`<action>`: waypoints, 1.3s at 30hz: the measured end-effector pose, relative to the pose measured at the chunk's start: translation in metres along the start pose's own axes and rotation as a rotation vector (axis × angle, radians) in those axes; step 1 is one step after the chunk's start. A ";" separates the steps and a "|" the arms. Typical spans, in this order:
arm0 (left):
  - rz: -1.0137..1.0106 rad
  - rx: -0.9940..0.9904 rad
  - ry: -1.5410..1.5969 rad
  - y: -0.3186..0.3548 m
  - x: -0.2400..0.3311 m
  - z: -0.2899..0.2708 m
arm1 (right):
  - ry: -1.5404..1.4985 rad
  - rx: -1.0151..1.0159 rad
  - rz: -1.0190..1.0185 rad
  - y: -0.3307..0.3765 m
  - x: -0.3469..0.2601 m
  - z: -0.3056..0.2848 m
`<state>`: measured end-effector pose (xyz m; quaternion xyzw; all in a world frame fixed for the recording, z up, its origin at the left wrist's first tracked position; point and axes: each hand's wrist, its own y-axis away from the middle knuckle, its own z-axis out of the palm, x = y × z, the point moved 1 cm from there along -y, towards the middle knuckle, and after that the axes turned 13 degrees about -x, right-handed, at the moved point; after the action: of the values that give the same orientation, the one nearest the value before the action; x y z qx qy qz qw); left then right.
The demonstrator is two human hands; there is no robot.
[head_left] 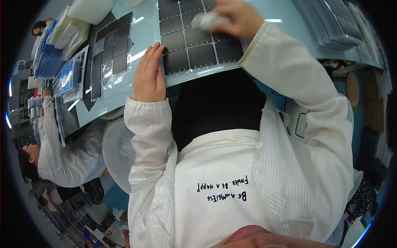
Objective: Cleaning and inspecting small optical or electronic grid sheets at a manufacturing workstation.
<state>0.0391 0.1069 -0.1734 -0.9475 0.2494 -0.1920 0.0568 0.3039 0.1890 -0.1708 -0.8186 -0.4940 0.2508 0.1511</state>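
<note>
On the pale glassy table in front of me lies a clear sheet of dark rectangular panels (176, 62), set in rows with pale gaps between them. My left hand (149, 78) rests flat along the sheet's left edge, its fingers stretched out and close together. Over the right part of the sheet, my right hand (244, 20) grips a crumpled white wad (204, 21), perhaps cloth or tissue. The wad is smeared by motion, and whether it touches the panels I cannot tell. The sheet's far end runs out of view at the top.
Left of my sheet lies another sheet of dark panels (113, 53) in clear film. Further left are blue packs (69, 78) and cream-coloured blocks (72, 31). A stack of clear-edged sheets (333, 25) stands at the far right. A co-worker (68, 157) sits left, near a translucent bin (118, 153).
</note>
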 end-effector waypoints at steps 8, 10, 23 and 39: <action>-0.018 -0.002 -0.006 0.004 -0.003 -0.002 | -0.289 -0.239 0.144 0.026 -0.034 -0.004; -0.004 -0.007 0.010 -0.001 0.001 0.000 | -0.241 -0.129 0.258 0.042 -0.009 -0.023; -0.024 -0.016 -0.012 -0.001 0.000 0.002 | -0.160 -0.047 0.348 0.051 -0.039 -0.016; 0.015 -0.003 0.001 -0.008 0.000 -0.003 | -0.103 -0.016 0.288 0.015 0.032 -0.015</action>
<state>0.0414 0.1136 -0.1695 -0.9456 0.2566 -0.1916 0.0567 0.3361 0.2103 -0.1743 -0.8683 -0.3804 0.3077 0.0813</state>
